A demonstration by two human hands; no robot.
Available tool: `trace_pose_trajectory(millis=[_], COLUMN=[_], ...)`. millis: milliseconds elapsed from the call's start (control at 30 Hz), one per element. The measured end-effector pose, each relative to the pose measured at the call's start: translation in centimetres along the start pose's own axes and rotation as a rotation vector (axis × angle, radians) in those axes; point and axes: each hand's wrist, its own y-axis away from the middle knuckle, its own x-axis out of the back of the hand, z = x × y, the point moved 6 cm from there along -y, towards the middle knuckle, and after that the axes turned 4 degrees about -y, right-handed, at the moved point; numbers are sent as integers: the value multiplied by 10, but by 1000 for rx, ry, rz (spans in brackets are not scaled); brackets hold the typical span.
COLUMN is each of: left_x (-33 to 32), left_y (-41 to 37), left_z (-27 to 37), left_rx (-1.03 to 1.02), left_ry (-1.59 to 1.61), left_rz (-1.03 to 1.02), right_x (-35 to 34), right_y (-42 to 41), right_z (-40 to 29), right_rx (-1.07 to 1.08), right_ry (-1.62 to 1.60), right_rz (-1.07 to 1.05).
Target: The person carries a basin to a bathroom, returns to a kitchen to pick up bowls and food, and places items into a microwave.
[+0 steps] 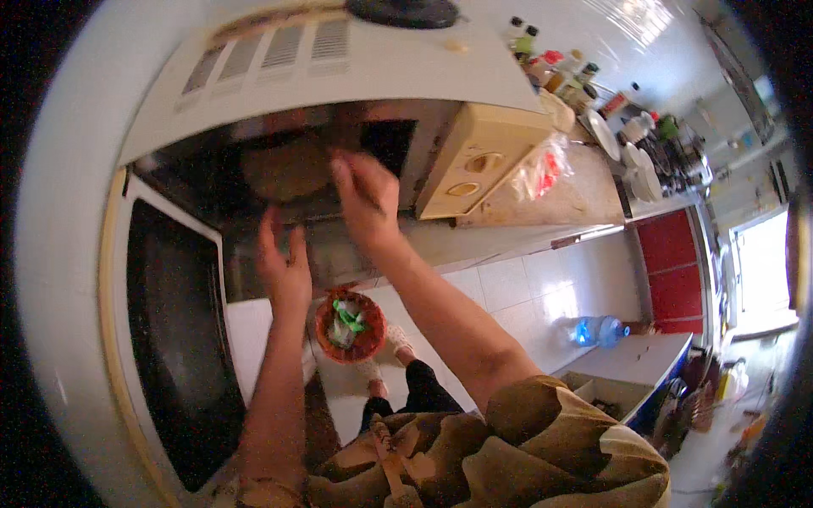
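Observation:
A white microwave oven (438, 70) stands before me, its dark-windowed door (181, 317) swung wide to the left. Inside the dim cavity lies a pale round plate or turntable (289, 168), its edge blurred. My left hand (284, 260) is just below the cavity's front edge, fingers apart and nothing seen in it. My right hand (368, 190) reaches to the opening, right of the round plate, with its fingers curled together; blur hides whether something small is between them. The beige control panel (479, 162) with two knobs is to the right of that hand.
Below, a red waste bin (349, 327) with bags inside stands by my feet. Sauce bottles (571, 82), plates (641, 171) and a plastic bag (540, 171) crowd the counter (584, 197) at right. A large blue water bottle (597, 331) lies on the floor beside an open drawer (603, 394).

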Motion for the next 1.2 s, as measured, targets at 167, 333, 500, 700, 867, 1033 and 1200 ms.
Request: trace_pose_trajectory(millis=[167,333,500,700,867,1033,1200], left_x=[3,-3,-37,-65,-127,-183,-241], left_y=[54,89,139,166,238,293,243], left_z=[27,107,145,206,252,315,293], left_rx=[672,643,547,306,370,91,-240], left_ry=[1073,1388,1249,984,889,737,442], left_rz=[-286,-553,-884,-1059,-1264,-1448,-1040], right_x=[32,86,158,261,306,382,475], right_y=[41,109,159,196,224,250,245], right_z=[-95,-123,-129,-115,-96,-77,-65], right_rx=[284,208,87,-361,-770,-920,-770], right_ry=[-50,112,321,149,-386,-492,-36], right_rz=[-183,-294,-331,-58,-41,218,332])
